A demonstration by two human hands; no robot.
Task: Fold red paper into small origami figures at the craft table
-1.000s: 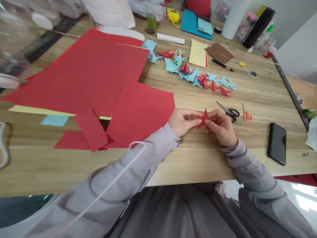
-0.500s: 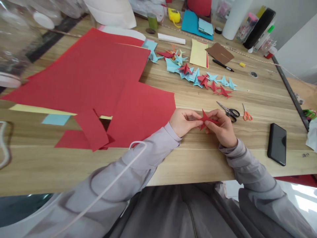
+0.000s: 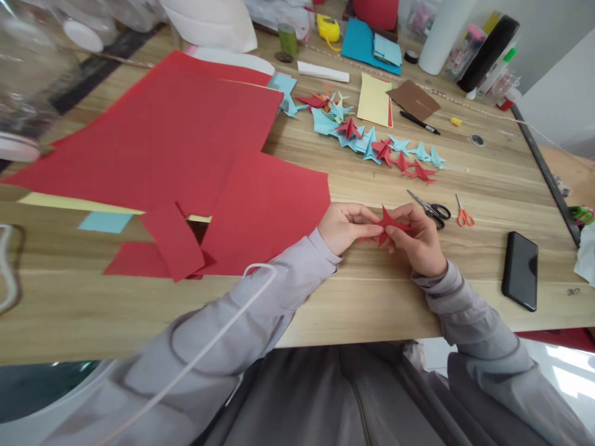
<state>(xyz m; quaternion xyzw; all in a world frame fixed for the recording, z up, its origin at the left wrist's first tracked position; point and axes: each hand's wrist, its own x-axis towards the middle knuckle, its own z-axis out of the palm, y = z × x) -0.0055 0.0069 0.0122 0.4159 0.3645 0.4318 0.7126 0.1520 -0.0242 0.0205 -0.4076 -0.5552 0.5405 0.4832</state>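
Both my hands pinch a small red paper star (image 3: 385,218) with pointed tips, held just above the table. My left hand (image 3: 344,228) grips its left side between thumb and fingers. My right hand (image 3: 417,241) has thumb and fingers closed on its right side, hiding part of it. Close beyond my right hand lie black-handled scissors (image 3: 437,212), and small orange-handled scissors (image 3: 465,217) rest to their right. Large red paper sheets (image 3: 274,204) spread to the left, reaching my left hand. Farther back lies a row of folded red and light-blue paper stars (image 3: 383,150).
A black phone (image 3: 519,271) lies at the right. Toward the back are yellow paper (image 3: 374,102), a brown card (image 3: 415,101), a black pen (image 3: 419,122), a yellow tape measure (image 3: 328,28) and blue paper (image 3: 360,44). Clear plastic containers (image 3: 32,68) stand at the far left.
The red star has shifted very slightly to the right between my fingers. Both hands keep nearly the same place and pinch.
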